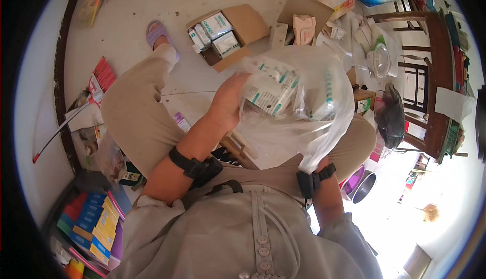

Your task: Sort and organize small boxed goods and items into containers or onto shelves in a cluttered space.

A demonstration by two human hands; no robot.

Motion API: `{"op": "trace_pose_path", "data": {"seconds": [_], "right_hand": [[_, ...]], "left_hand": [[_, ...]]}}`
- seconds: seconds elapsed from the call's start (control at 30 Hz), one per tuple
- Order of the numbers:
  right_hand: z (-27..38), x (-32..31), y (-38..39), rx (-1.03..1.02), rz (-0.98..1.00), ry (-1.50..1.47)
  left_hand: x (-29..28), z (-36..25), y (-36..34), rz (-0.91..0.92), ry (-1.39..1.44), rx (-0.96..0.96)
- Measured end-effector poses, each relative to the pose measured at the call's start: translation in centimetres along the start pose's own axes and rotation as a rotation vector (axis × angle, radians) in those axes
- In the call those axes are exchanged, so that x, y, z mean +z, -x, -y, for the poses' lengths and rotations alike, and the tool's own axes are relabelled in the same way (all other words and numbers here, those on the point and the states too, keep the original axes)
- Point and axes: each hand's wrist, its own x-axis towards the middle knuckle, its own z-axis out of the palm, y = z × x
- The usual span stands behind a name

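A clear plastic bag [326, 132] hangs in front of me above my lap. Several white packs with teal print [276, 84] show through its film. My left hand [229, 99] grips the bag at its left side, against the nearest pack. Its fingertips are out of sight behind the pack and film. The bag covers my right hand; only its wrist and forearm [328, 198] show below the film, so what its fingers do cannot be seen. Black straps with small boxes circle both wrists.
On the floor ahead, an open cardboard box [248, 23] holds similar white packs. Another open carton [304, 8] stands right of it. A wooden chair [430, 76] and a black bag [391, 117] are at right. A red broom [104, 74] and a box-filled crate [93, 226] are at left.
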Motion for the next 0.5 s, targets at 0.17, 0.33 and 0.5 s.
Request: {"op": "trace_pose_path", "data": {"seconds": [0.17,0.33,0.5], "right_hand": [[-0.7,0.4,0.5,-0.002,0.004,-0.018],[-1.4,0.8,0.4,-0.003,0.007,-0.049],[-0.7,0.8,0.7,0.020,0.022,-0.073]], "left_hand": [[-0.3,0.9,-0.7,0.005,0.022,-0.067],[2.3,1.9,0.6,-0.058,-0.304,-0.082],[1.1,2.5,-0.2,0.151,-0.466,-0.103]]}}
